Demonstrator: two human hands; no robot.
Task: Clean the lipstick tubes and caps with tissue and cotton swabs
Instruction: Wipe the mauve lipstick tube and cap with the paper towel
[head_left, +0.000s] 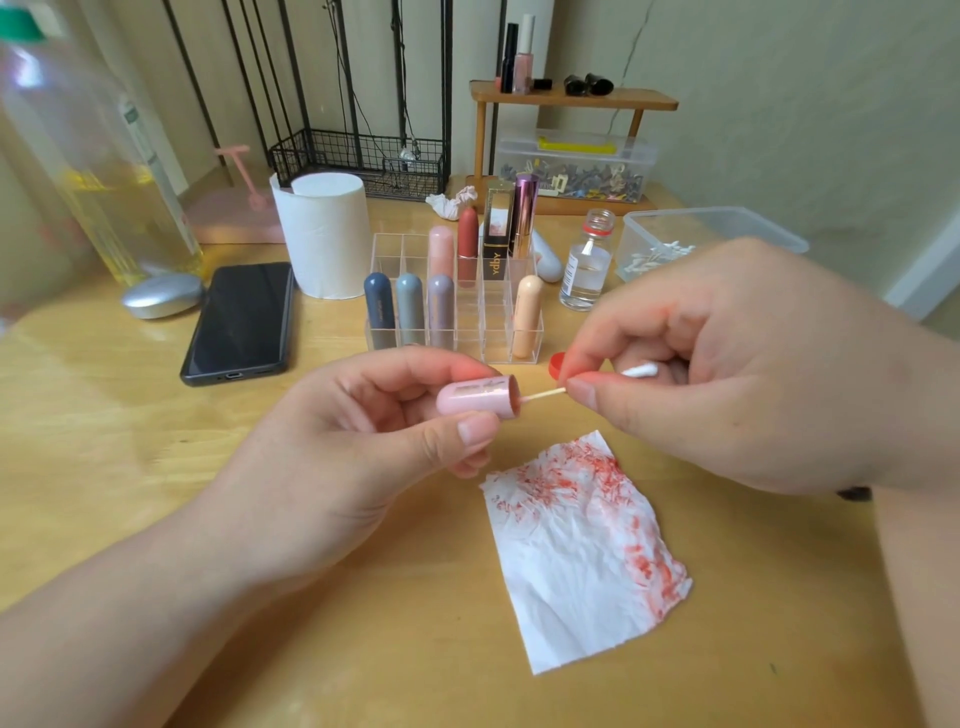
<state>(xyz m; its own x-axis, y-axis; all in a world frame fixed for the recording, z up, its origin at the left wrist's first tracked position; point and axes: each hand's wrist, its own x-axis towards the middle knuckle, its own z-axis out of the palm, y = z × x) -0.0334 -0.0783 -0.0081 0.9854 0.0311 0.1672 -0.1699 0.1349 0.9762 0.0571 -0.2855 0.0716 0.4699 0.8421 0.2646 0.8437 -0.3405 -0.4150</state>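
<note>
Head view: my left hand grips the pale pink plastic lipstick cap sideways, mouth rightward — so the wooden-stemmed cotton swab pinched in my right hand enters it.

L hand grips pink cap sideways, open end facing right. R hand pinches cotton swab, one tip inside cap. Red-smeared tissue flat on table just below hands.
</note>
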